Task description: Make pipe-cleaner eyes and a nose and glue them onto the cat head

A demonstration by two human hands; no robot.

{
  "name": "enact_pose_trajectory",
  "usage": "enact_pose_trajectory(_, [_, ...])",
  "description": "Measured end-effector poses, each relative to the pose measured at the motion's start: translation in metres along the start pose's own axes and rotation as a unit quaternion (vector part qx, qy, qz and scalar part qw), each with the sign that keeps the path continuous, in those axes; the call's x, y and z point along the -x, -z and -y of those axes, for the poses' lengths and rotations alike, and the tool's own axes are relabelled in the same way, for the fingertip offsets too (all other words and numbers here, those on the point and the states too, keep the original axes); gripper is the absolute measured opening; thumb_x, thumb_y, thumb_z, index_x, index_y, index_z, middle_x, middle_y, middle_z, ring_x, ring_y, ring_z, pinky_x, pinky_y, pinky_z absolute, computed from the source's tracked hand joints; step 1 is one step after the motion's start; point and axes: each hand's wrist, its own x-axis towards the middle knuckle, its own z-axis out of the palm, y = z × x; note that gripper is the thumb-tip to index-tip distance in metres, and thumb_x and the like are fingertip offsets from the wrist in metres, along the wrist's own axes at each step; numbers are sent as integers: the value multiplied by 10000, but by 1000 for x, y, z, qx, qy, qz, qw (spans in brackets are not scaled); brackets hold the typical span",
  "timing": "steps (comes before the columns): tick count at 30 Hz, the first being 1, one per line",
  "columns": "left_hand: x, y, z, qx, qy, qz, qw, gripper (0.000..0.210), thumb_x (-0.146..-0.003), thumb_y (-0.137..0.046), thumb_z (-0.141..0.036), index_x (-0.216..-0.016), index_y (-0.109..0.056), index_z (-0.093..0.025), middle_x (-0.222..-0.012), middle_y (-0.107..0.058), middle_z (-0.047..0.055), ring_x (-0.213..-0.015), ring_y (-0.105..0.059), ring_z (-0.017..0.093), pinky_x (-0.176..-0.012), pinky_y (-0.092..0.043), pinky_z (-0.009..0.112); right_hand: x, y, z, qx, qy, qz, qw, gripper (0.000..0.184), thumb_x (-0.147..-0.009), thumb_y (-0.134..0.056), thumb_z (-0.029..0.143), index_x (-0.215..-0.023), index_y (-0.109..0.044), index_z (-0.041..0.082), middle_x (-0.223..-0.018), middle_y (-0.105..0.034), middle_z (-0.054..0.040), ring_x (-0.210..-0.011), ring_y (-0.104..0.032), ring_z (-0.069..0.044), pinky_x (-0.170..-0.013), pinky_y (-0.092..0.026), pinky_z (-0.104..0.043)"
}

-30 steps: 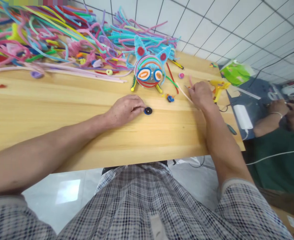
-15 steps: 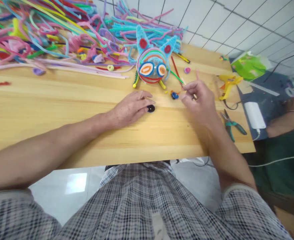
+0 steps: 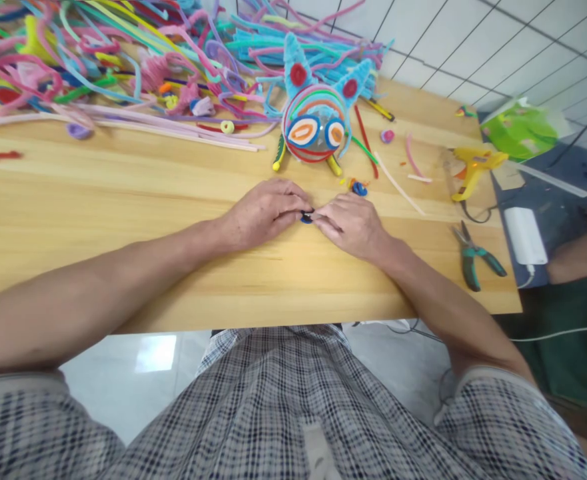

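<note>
Low over the wooden table, my left hand [image 3: 268,212] pinches a small dark round piece [image 3: 307,218], black with a blue edge. From the other side my right hand [image 3: 350,223] meets it with thumb and finger pressed together at its rim. Something tiny and pale may sit between those right fingertips; it is too small to name. Just beyond the hands stands a pipe-cleaner animal head [image 3: 314,127] with blue ears, red ear centres and blue-rimmed orange-and-white eyes. A small blue and orange coil [image 3: 358,187] lies behind my right hand.
A heap of coloured pipe cleaners [image 3: 138,60] fills the back left. To the right lie a yellow glue gun [image 3: 476,170], green-handled pliers [image 3: 476,257] and loose pipe-cleaner pieces [image 3: 398,181]. A white power block [image 3: 526,235] and another person's arm [image 3: 578,257] are beyond the table's right edge.
My right hand has come left from the loose strips to the dark round piece. My left hand stays there, and the piece now looks tilted. The view has shifted slightly.
</note>
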Motion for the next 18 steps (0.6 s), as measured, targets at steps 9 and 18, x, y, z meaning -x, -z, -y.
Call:
enact_pose_trajectory(9, [0, 3, -4, -20, 16, 24, 999, 237, -1103, -589, -268, -1188, -801, -208, -1207, -836, 108, -1150, -773, 243, -1072, -576, 406, 13, 20, 0, -52, -118, -44, 991, 69, -934, -647, 242, -868, -647, 262, -651, -574, 41, -583, -515, -163, -642, -431, -343])
enact_pose_trajectory(18, [0, 4, -5, -26, 8, 30, 999, 275, -1117, -550, -268, -1244, -786, -207, -1257, -819, 128, -1183, -764, 267, -1057, -572, 432, 19, 35, 2, -89, -221, -14, 971, 302, -884, -674, 200, -1180, -649, 255, -687, -596, 75, -600, -548, -159, -679, -456, -330])
